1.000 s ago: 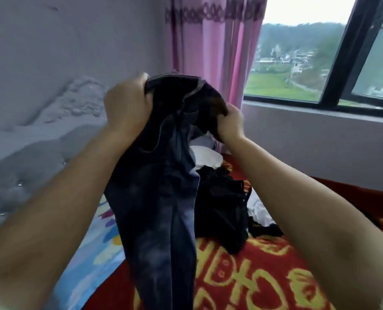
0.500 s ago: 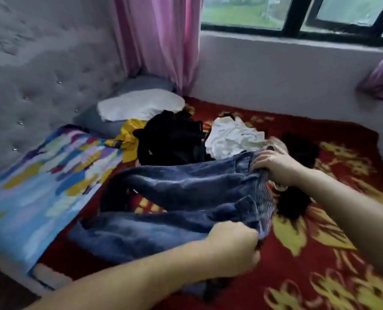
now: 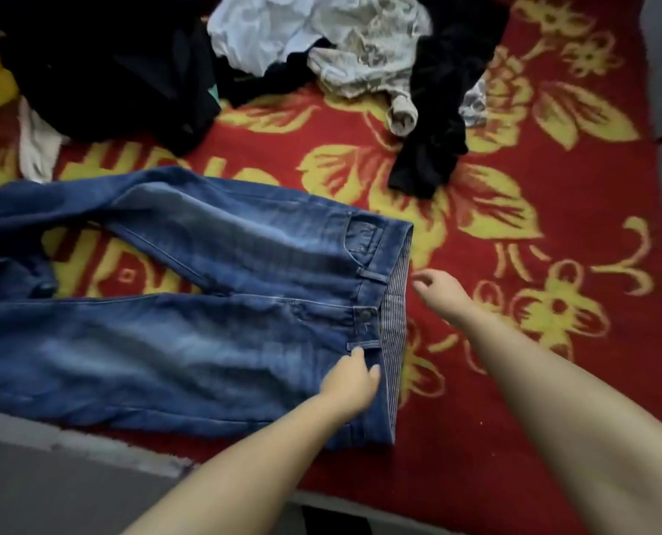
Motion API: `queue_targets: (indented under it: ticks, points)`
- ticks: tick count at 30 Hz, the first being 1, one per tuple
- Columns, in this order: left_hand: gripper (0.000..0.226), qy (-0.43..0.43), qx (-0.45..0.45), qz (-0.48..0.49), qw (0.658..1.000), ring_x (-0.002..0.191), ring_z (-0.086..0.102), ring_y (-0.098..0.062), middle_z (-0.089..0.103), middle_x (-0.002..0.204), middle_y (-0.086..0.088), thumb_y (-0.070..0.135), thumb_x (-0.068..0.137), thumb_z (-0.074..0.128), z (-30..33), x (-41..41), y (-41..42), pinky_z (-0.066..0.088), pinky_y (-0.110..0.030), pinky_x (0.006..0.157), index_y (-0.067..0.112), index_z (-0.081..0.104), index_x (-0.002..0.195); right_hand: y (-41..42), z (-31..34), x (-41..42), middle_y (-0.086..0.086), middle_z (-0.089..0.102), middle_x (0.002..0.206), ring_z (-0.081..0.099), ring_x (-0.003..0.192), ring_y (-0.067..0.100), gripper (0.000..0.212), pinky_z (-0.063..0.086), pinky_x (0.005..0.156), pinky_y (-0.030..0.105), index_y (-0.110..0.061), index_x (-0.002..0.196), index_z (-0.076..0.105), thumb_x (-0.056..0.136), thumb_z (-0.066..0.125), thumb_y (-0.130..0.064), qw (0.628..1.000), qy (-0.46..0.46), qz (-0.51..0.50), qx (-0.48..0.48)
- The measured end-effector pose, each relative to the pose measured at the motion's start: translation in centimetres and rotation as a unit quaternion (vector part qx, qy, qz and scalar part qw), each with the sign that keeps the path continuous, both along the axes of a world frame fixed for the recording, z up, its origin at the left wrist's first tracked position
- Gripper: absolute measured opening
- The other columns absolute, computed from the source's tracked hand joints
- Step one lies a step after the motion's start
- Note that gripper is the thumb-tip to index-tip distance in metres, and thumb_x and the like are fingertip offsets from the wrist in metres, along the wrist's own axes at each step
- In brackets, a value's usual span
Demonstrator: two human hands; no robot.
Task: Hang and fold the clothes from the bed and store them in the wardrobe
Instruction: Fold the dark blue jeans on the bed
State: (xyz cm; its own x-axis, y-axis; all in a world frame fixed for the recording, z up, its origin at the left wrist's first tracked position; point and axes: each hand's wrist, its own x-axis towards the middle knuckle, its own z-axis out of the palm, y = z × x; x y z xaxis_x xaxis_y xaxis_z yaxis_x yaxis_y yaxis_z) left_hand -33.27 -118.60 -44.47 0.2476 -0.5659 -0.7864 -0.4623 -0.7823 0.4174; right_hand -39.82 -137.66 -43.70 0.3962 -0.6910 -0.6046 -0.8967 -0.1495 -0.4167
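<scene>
Jeans: spread flat on the bed, front up, waistband toward your hands, legs running away to your left. The far leg splays off at an angle, so the legs want aligning before any fold.

Left hand: resting on the waistband near the lower belt loop, fingers relaxed and lying on the denim, not pinching it. Likely there to pin or smooth the cloth.

Right hand: just beside the waistband's open edge, hovering over the red cover, fingers loosely spread, holding nothing. Well placed to take the upper waist corner and bring one leg over the other.

Pile: beyond both hands, well apart from the jeans. Black garments, a pale crumpled shirt, a patterned grey piece, all unsorted and awaiting their turn.

White item: far to your left, beyond the jeans' far leg; what it is I cannot tell.

Wardrobe: not in view.

Progress, as judged: early; first fold not yet made.
</scene>
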Motion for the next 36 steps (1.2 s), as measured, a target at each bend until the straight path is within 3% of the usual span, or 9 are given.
queue_targets:
  ticks: [4,8,14,18,21,24,29,32,36]
  points:
    - [0.073,-0.1,0.045,-0.014,0.994,0.113,0.056,-0.034,0.036,0.137,-0.018,0.053,0.092,0.049,-4.6,-4.3,-1.6,0.047,-0.039,0.08,0.005,0.019,0.139,-0.8,-4.9,4.3,0.019,0.06,0.115,0.062,0.102,0.035,0.047,0.052,0.089,0.05,0.001,0.126,0.048,0.095,0.055,-0.033,0.979,-0.073,-0.176,0.076]
    - [0.042,-0.114,0.025,-0.087,0.989,0.109,0.057,-0.037,0.045,0.13,-0.019,0.023,0.093,0.054,-5.0,-2.7,-2.0,0.047,-0.04,0.075,0.006,0.032,0.125,-1.1,-6.3,6.0,0.012,0.06,0.117,0.059,0.098,0.027,0.026,0.054,0.082,0.04,-0.007,0.108,0.053,0.092,0.063,-0.024,0.954,-0.104,-0.248,0.135]
    - [0.015,-0.094,-0.177,-0.037,0.979,0.088,0.059,-0.044,0.056,0.104,-0.017,0.017,0.086,0.046,-0.4,-4.6,-1.7,0.038,-0.043,0.065,0.011,0.039,0.099,-2.0,-3.5,4.4,0.019,0.062,0.114,0.056,0.106,0.034,0.029,0.041,0.082,0.035,0.0,0.113,0.059,0.098,0.046,-0.021,0.966,-0.159,-0.179,-0.094]
    - [0.034,-0.063,0.011,-0.071,0.995,0.108,0.058,-0.037,0.047,0.127,-0.015,0.027,0.097,0.044,-3.5,-8.4,-2.4,0.046,-0.041,0.078,0.008,0.034,0.123,-0.1,-6.3,2.4,0.019,0.039,0.136,0.037,0.125,0.036,0.037,0.033,0.101,0.037,-0.008,0.128,0.05,0.1,0.043,-0.03,0.977,-0.013,-0.196,-0.078]
    - [0.048,-0.08,0.07,-0.091,0.99,0.106,0.06,-0.032,0.042,0.129,-0.014,0.035,0.095,0.053,-6.4,-8.9,-2.4,0.046,-0.037,0.071,0.009,0.028,0.127,-0.5,-7.3,3.0,0.018,0.039,0.138,0.043,0.124,0.038,0.046,0.038,0.096,0.039,-0.008,0.133,0.039,0.097,0.051,-0.034,0.983,-0.032,-0.179,-0.034]
    - [0.043,-0.107,0.073,-0.115,0.985,0.11,0.059,-0.033,0.044,0.132,-0.018,0.011,0.094,0.05,-6.3,-8.5,-2.8,0.051,-0.039,0.08,0.007,0.027,0.131,-1.0,-7.2,2.9,0.018,0.046,0.139,0.046,0.125,0.036,0.047,0.036,0.084,0.032,-0.007,0.136,0.036,0.098,0.052,-0.03,0.987,-0.033,-0.159,0.014]
    - [0.042,-0.009,-0.027,-0.129,0.991,0.106,0.057,-0.043,0.056,0.119,-0.023,0.016,0.086,0.057,-1.2,-8.7,-3.8,0.046,-0.044,0.08,0.005,0.035,0.12,-3.0,-4.4,-0.8,0.017,0.056,0.128,0.053,0.117,0.034,0.033,0.038,0.084,0.031,-0.008,0.123,0.049,0.096,0.054,-0.026,0.983,-0.059,-0.169,-0.045]
    - [0.038,0.135,-0.084,-0.127,0.979,0.098,0.058,-0.044,0.058,0.112,-0.026,0.022,0.086,0.058,2.8,-13.5,-4.7,0.042,-0.042,0.072,0.004,0.036,0.113,-4.9,-1.8,-7.3,0.02,0.057,0.127,0.053,0.117,0.037,0.036,0.041,0.093,0.035,-0.008,0.126,0.05,0.094,0.056,-0.023,0.98,0.015,-0.179,-0.091]
    - [0.067,0.335,-0.025,-0.193,0.922,0.123,0.048,-0.036,0.045,0.139,-0.019,0.043,0.094,0.053,5.2,-16.3,-5.4,0.041,-0.039,0.095,0.01,0.024,0.144,-6.3,0.6,-16.0,0.028,0.047,0.131,0.046,0.121,0.045,0.046,0.038,0.097,0.049,-0.008,0.131,0.039,0.091,0.059,-0.02,0.942,0.19,-0.228,-0.159]
